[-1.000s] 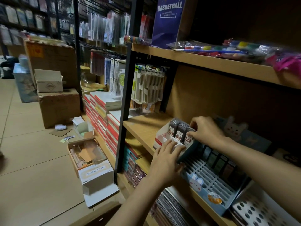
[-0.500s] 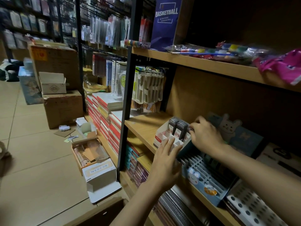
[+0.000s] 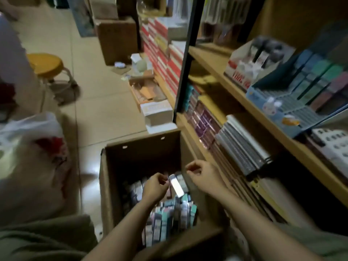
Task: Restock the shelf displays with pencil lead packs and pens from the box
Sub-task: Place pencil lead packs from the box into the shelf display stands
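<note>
The wooden shelving [image 3: 243, 95] is running along your right, its flat boards edged by a black metal upright [image 3: 185, 59] at the left end. The tiled floor [image 3: 88, 87] is lying open to the far left, with a round yellow stool [image 3: 45, 64] standing on it and a crinkled white plastic bag [image 3: 32, 140] sitting near left.

You are leaning over a tall brown cardboard box [image 3: 107, 189] that is standing on the floor just beside the shelf's lower edge, its flaps open. Inside, slim rectangular packs [image 3: 165, 217] in teal, white and purple are standing on end, crowded toward the near wall; the far part of the box is lying in shadow.

On the shelf to the far right, a white and red display carton [image 3: 243, 72] is sitting beside a pale blue slotted display tray [image 3: 282, 102], touching it. Dark pencil lead packs [image 3: 262, 57] are standing upright in the carton.

Your left hand [image 3: 155, 189] is hanging inside the box mouth, fingers curled in a pinch just beside a glossy white pack [image 3: 176, 185]; blur is hiding whether it is gripping it. Your right hand [image 3: 202, 174] is hovering above the box's right wall, fingers loosely curled, holding nothing.
</note>
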Tool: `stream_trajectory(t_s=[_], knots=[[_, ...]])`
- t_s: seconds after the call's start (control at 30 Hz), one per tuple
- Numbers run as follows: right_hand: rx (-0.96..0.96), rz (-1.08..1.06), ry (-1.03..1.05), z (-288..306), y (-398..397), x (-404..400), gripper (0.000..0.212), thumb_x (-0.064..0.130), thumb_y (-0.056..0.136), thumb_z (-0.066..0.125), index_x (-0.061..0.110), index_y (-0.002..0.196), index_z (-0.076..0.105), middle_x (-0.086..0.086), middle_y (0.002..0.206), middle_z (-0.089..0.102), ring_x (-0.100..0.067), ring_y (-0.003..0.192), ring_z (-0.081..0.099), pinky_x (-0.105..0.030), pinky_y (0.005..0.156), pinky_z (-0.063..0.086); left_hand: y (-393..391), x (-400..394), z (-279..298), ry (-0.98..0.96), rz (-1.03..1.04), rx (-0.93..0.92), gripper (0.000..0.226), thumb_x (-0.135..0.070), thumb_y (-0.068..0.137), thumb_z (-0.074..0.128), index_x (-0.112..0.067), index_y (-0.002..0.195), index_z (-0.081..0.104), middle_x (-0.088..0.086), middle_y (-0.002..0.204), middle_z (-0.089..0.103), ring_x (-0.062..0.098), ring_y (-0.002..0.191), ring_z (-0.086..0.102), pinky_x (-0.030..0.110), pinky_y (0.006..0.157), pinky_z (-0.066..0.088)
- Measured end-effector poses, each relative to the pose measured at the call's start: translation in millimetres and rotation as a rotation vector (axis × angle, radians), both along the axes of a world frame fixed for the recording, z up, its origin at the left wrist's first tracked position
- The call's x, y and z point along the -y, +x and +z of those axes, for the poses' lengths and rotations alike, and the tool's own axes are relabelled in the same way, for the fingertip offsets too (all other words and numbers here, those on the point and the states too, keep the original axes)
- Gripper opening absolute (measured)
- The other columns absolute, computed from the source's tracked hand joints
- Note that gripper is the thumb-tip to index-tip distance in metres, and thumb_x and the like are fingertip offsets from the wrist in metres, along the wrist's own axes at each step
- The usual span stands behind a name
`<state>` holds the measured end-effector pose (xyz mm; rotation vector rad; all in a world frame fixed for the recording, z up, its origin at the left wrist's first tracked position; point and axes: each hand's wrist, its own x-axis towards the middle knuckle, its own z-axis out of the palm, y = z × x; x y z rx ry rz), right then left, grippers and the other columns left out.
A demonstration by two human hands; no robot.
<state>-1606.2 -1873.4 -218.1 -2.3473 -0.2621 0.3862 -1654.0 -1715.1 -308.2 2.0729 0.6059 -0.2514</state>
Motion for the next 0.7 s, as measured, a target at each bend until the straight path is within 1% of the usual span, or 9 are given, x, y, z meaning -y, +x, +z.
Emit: stream_trajectory(t_s=[0.07,0.13,0.2,0.27,0.33,0.37,0.47,0.6,0.7], knots=[[-0.219,0.079,-0.151,-42.5,-12.5,1.3,0.016,0.017,0.087,0.069,0.020,0.103,0.068,0.004,0.098,0.068,-0.012,0.090,0.064,-0.026,0.079,0.052,-28.8,-5.8,-35.7,-0.055,0.027,-0.158,0.021,-0.015,0.087,0.069,-0.011,0.107,0.064,0.004,0.100,0.069,0.018,0.088,0.065,0.032,0.081,0.055],[-0.322,0.147,-0.239,-76.4,-17.9,2.7,0.023,0.018,0.086,0.071,0.017,0.108,0.067,-0.002,0.106,0.069,-0.015,0.089,0.064,-0.025,0.075,0.051,-49.3,-9.1,-60.2,-0.091,0.049,-0.259,0.024,-0.015,0.083,0.075,-0.011,0.104,0.063,0.008,0.102,0.070,0.019,0.088,0.065,0.034,0.082,0.056],[-0.364,0.183,-0.308,-100.4,-18.3,2.7,0.026,0.020,0.085,0.074,0.016,0.110,0.066,-0.003,0.111,0.067,-0.011,0.085,0.059,-0.017,0.062,0.046,-61.1,-9.6,-77.2,-0.113,0.070,-0.317,0.033,-0.020,0.079,0.080,-0.011,0.106,0.064,0.003,0.095,0.068,0.013,0.079,0.064,0.028,0.071,0.056],[-0.376,0.194,-0.373,-119.4,-13.3,3.4,0.031,0.022,0.084,0.076,0.016,0.112,0.065,-0.006,0.115,0.064,-0.011,0.083,0.056,-0.015,0.057,0.040,-64.4,-8.6,-91.3,-0.113,0.077,-0.339,0.038,-0.024,0.080,0.079,-0.012,0.112,0.063,0.000,0.096,0.066,0.008,0.077,0.061,0.020,0.066,0.050],[-0.349,0.220,-0.425,-137.2,-6.8,3.6,0.041,0.021,0.082,0.078,0.016,0.119,0.061,-0.009,0.123,0.061,-0.015,0.090,0.058,-0.019,0.068,0.044,-63.2,-6.2,-102.2,-0.085,0.091,-0.337,0.041,-0.021,0.081,0.078,-0.012,0.118,0.061,0.003,0.105,0.067,0.008,0.081,0.060,0.019,0.069,0.050],[-0.336,0.236,-0.444,-145.4,-4.2,3.0,0.049,0.022,0.081,0.079,0.016,0.124,0.059,-0.009,0.127,0.059,-0.018,0.099,0.059,-0.023,0.076,0.047,-62.4,-6.0,-106.0,-0.075,0.109,-0.329,0.042,-0.019,0.080,0.078,-0.012,0.119,0.061,0.004,0.107,0.067,0.008,0.081,0.061,0.021,0.070,0.052],[-0.331,0.306,-0.500,-166.9,-0.2,-2.3,0.070,0.027,0.075,0.083,0.019,0.136,0.050,-0.007,0.138,0.049,-0.024,0.122,0.051,-0.035,0.100,0.046,-60.7,-7.0,-116.1,-0.016,0.165,-0.285,0.044,-0.024,0.075,0.081,-0.014,0.114,0.064,0.002,0.106,0.065,0.011,0.084,0.063,0.032,0.080,0.057],[-0.361,0.357,-0.563,-184.0,0.8,-9.4,0.087,0.032,0.066,0.088,0.025,0.140,0.043,-0.005,0.143,0.038,-0.026,0.125,0.048,-0.041,0.103,0.045,-58.3,-2.0,-128.9,0.126,0.092,-0.293,0.046,-0.031,0.074,0.082,-0.018,0.115,0.065,0.002,0.120,0.055,0.017,0.106,0.057,0.036,0.090,0.054],[-0.344,0.412,-0.596,-193.2,1.8,-7.5,0.092,0.035,0.065,0.088,0.027,0.142,0.039,-0.006,0.146,0.034,-0.027,0.129,0.045,-0.043,0.106,0.043,-55.8,2.8,-134.3,0.289,-0.017,-0.325,0.041,-0.038,0.074,0.081,-0.021,0.109,0.067,0.002,0.119,0.050,0.020,0.115,0.044,0.034,0.094,0.048]])
